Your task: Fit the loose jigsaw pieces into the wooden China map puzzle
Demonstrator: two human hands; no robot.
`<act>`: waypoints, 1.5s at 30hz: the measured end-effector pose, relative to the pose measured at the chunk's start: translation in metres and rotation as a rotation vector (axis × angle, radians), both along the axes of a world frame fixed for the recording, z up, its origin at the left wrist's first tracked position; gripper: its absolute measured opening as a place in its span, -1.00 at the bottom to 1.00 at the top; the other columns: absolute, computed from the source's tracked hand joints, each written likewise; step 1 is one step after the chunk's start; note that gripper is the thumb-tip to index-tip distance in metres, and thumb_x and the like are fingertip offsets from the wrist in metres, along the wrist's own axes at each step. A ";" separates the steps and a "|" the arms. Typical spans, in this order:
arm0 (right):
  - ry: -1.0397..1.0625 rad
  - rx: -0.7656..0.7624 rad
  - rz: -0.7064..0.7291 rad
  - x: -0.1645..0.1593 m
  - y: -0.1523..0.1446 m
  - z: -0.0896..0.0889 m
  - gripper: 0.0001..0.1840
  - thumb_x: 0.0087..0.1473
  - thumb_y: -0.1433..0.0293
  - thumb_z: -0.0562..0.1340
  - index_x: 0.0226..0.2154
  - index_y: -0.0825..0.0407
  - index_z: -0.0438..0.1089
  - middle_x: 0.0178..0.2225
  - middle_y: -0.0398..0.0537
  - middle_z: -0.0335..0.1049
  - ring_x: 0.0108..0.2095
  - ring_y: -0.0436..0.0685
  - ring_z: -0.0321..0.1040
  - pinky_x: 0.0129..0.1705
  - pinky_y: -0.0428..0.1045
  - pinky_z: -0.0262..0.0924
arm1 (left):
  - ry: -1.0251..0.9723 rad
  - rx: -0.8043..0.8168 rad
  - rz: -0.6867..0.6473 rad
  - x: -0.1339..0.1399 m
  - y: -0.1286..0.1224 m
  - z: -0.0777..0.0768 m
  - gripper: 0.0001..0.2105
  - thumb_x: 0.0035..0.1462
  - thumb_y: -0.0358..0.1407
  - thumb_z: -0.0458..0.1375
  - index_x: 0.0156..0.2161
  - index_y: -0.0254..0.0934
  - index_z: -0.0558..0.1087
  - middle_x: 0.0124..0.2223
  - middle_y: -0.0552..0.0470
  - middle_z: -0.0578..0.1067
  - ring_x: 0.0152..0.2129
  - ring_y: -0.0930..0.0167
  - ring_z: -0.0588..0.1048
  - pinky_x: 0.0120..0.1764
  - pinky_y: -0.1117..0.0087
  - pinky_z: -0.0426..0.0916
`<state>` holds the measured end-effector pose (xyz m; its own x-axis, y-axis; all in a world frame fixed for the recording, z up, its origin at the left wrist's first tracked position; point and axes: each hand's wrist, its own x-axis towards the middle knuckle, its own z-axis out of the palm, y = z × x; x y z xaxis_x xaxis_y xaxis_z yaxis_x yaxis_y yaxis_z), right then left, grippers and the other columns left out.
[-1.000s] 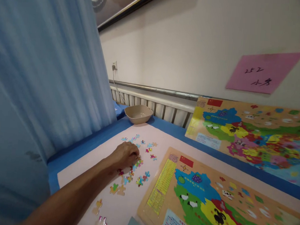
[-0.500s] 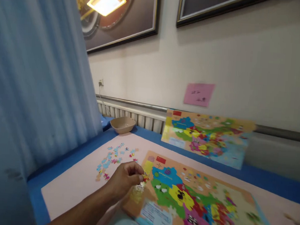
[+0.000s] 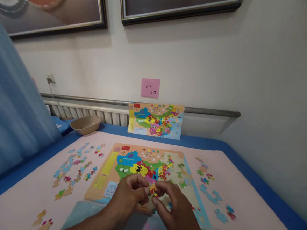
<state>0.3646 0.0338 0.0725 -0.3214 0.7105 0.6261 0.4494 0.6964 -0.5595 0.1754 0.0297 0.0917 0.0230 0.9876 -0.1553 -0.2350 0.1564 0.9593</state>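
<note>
A small red-and-yellow puzzle piece [image 3: 153, 189] is between my two hands, over the lower part of a colourful map puzzle [image 3: 125, 159]. My left hand [image 3: 133, 194] pinches the piece from the left, with thumb and finger closed. At its right edge, the thumb and forefinger of my right hand [image 3: 172, 204] grip it too. The puzzle's left and middle are filled with blue, green, yellow and red areas. A beige stretch on its right side shows bare board with scattered pieces. My hands hide part of its lower middle.
Loose pieces [image 3: 68, 167] are spread on the pink sheet to the left, and more pieces [image 3: 212, 194] to the right. A matching picture map [image 3: 155, 121] leans against the wall below a pink note [image 3: 150, 88]. A tan bowl [image 3: 86, 125] stands back left, near a blue curtain [image 3: 14, 112].
My view has swung right. My left hand has come from the puzzle's left edge to its lower middle, and my right hand has moved in from the far right to meet it at the piece.
</note>
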 end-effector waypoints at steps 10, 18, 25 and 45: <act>-0.027 0.052 0.017 -0.001 0.006 -0.004 -0.80 0.30 0.50 0.20 -0.09 -0.10 0.40 -0.26 -0.15 0.49 -0.28 0.15 0.48 -0.23 0.02 0.35 | -0.040 -0.023 0.057 0.005 -0.002 -0.020 -0.77 -0.32 -0.23 0.43 -0.48 -0.28 0.57 -0.56 0.02 0.49 -0.61 0.43 0.42 -0.47 0.42 0.26; -0.016 -0.062 0.036 -0.002 0.007 -0.006 -0.81 0.30 0.49 0.20 -0.10 -0.10 0.43 -0.26 -0.15 0.50 -0.26 0.14 0.49 -0.20 0.02 0.36 | -0.080 -0.021 0.031 0.000 0.000 -0.028 -0.65 -0.30 -0.18 0.56 -0.36 -0.28 0.63 -0.41 -0.05 0.58 -0.53 0.43 0.46 -0.40 0.42 0.32; -0.074 -0.043 0.083 0.002 0.008 -0.009 -0.59 0.31 0.50 0.23 0.16 -0.14 0.40 -0.11 -0.09 0.54 -0.12 0.19 0.50 -0.01 0.10 0.38 | -0.059 0.017 0.016 0.000 -0.004 -0.023 -0.67 -0.19 -0.19 0.54 -0.32 -0.33 0.63 -0.40 -0.05 0.59 -0.50 0.44 0.44 -0.36 0.41 0.30; -0.103 -0.079 0.153 0.006 0.009 -0.009 -0.65 0.43 0.50 0.14 0.15 -0.13 0.41 -0.07 -0.06 0.53 -0.08 0.19 0.46 -0.03 0.09 0.33 | -0.039 -0.023 -0.050 0.000 -0.009 -0.016 -0.55 -0.21 -0.07 0.58 -0.23 -0.31 0.71 -0.39 -0.04 0.60 -0.49 0.42 0.50 -0.37 0.42 0.38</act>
